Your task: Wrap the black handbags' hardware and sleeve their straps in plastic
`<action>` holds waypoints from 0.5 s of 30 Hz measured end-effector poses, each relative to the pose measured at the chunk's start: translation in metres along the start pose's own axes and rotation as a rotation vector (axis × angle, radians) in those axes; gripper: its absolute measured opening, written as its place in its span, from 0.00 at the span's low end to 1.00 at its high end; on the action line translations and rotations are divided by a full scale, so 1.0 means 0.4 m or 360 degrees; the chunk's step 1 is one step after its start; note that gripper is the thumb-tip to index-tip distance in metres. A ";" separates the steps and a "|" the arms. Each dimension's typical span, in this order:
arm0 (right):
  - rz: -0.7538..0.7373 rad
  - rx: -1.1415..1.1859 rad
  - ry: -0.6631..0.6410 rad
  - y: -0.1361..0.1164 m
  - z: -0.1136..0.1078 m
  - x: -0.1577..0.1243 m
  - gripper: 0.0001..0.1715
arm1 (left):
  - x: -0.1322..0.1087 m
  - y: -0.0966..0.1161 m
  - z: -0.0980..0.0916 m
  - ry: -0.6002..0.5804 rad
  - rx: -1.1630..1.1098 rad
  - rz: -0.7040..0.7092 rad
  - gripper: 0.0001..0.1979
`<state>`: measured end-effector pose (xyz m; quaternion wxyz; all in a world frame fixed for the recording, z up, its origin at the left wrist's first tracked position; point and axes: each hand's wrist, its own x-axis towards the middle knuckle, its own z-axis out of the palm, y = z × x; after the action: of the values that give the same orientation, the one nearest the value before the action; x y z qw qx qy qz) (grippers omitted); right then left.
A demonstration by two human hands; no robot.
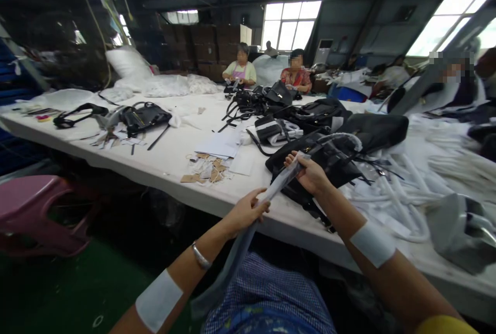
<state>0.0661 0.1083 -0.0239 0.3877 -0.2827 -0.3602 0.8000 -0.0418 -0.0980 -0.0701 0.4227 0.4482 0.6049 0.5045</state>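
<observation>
A long, pale, thin wrapping strip (279,183) runs between my hands at the table's front edge, and its loose tail hangs over my checked apron. Near its upper end something greyer shows through, though I cannot make out what. My left hand (248,212) is closed around the strip's middle part. The fingers of my right hand (308,173) pinch its upper end. Just behind my right hand lies a black bag (289,153), with a white-wrapped handle (343,136) arching over the bags there.
Brown and white paper tags (209,168) and white sheets (219,141) lie on the white table (170,155). More black bags (147,117) and white wrapped tubes (406,210) are spread around. Two people sit across the table. A pink stool (31,194) stands at left.
</observation>
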 end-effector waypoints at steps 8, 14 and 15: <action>0.0035 -0.0023 -0.0033 -0.024 -0.042 0.018 0.11 | 0.102 0.003 0.079 -0.0205 -0.0134 0.0050 0.16; 0.0114 -0.0019 -0.0038 0.002 -0.085 -0.024 0.12 | 0.143 0.030 0.096 -0.0291 -0.1286 -0.0200 0.12; 0.0134 -0.0069 -0.0074 0.019 -0.090 -0.054 0.15 | 0.156 0.037 0.100 -0.0215 -0.1340 -0.0203 0.10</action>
<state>0.1011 0.0999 -0.0471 0.3389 -0.2874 -0.3741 0.8140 -0.0166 -0.0270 -0.0643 0.6377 0.2303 0.3436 0.6498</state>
